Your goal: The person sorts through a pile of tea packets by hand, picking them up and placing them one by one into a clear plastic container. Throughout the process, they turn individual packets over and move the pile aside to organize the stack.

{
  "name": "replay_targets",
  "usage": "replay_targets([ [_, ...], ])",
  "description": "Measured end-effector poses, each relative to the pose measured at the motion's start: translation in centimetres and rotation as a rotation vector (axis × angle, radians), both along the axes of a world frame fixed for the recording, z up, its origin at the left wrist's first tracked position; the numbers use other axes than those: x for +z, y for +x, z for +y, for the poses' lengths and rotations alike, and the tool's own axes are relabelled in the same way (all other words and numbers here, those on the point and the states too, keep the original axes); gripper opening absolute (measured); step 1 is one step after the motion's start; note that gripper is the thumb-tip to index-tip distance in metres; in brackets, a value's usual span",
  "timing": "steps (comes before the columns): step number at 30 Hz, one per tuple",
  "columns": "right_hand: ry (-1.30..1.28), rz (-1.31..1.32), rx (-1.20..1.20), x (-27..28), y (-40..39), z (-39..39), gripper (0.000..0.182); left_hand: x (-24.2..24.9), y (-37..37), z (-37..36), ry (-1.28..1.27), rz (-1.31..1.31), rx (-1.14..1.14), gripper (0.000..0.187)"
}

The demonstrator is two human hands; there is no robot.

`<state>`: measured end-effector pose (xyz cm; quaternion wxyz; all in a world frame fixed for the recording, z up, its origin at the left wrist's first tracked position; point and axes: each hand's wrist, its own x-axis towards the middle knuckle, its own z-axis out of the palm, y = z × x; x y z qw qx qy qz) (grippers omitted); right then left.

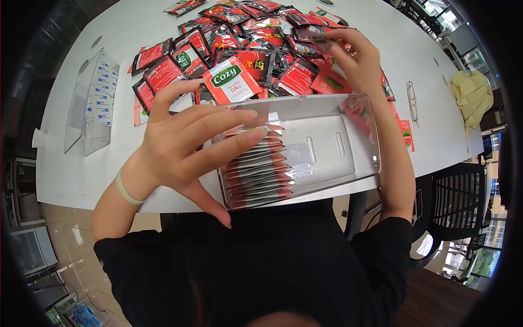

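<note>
A clear plastic box (pixel 338 158) lies at the table's near edge. Along its left side runs a row of thin tea sachets (pixel 259 174), packed edge-up. My left hand (pixel 185 131) spreads over the box's left end, two fingertips above the row's far end and the thumb low outside the wall. Its index finger reaches toward a white-and-red Cozy sachet (pixel 231 82) on the pile. Beyond the box, my right hand (pixel 354 62) bends over the pile, fingers closed on a dark, blurred sachet (pixel 315 39). A red sachet (pixel 329 84) lies under that hand.
A large heap of red and black sachets (pixel 218 38) covers the far middle of the white table (pixel 60 169). An upright clear plastic holder (pixel 98 103) with blue-printed strips stands left. At right are glasses (pixel 412 101) and a yellow cloth (pixel 471 98). A black chair (pixel 455 201) stands beside the table.
</note>
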<state>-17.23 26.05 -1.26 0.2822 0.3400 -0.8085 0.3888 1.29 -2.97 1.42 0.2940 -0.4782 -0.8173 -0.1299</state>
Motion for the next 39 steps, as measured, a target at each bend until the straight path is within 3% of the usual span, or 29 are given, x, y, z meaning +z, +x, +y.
replay_targets([
  [2, -0.252, -0.342, 0.079, 0.8, 0.2, 0.9, 0.015, -0.1, 0.0, 0.1, -0.004, 0.007, -0.005, 0.102],
  [4, -0.331, -0.305, 0.151, 2.0, 1.5, 1.0, 0.017, -0.4, 0.1, 0.3, 0.021, 0.007, 0.055, 0.094],
  [7, -0.451, -0.526, 0.226, 3.0, 2.3, 1.6, 0.018, -0.3, -0.1, 0.3, -0.019, -0.024, 0.025, 0.093],
  [10, -0.425, -0.619, 0.268, 3.6, 3.1, 1.4, 0.023, -0.2, -0.3, 0.4, -0.129, -0.116, -0.033, 0.103],
  [14, -0.434, -0.609, 0.366, 3.7, 4.2, 0.5, 0.028, -0.5, -0.1, 0.4, -0.091, -0.145, -0.052, 0.102],
  [16, -0.441, -0.569, 0.487, 4.9, 6.1, -0.3, 0.028, -1.3, -0.2, 0.7, 0.091, -0.108, -0.086, 0.074],
  [20, -0.137, -0.636, 0.625, 5.7, 8.9, -1.1, 0.02, -2.1, -0.6, 0.7, 0.201, 0.006, -0.157, 0.062],
  [22, 0.351, -0.368, 0.568, 6.1, 9.1, -2.0, 0.013, -2.0, -0.6, 0.7, 0.245, 0.074, -0.159, 0.058],
  [25, 0.597, -0.31, 0.596, 5.4, 10.0, -3.8, 0.013, -1.7, -0.4, 0.4, 0.191, 0.095, -0.109, 0.059],
  [27, 0.612, -0.3, 0.613, 5.3, 10.2, -4.6, 0.016, -1.5, 0.0, 0.1, 0.164, 0.073, -0.07, 0.061],
  [29, 0.628, -0.493, 0.677, 5.3, 10.2, -5.4, 0.017, -1.6, 0.2, 0.1, 0.138, 0.049, -0.031, 0.064],
  [33, 0.667, -0.613, 0.767, 5.9, 10.2, -5.9, 0.023, -1.6, 0.0, 0.4, 0.094, 0.057, 0.072, 0.079],
  [35, 0.803, -0.835, 0.714, 7.0, 10.3, -6.0, 0.027, -1.5, -0.1, 0.4, 0.061, 0.012, 0.084, 0.084],
  [39, 0.693, -0.79, 0.685, 6.6, 10.8, -5.3, 0.029, -1.0, 0.0, 0.4, 0.007, 0.033, 0.125, 0.096],
])
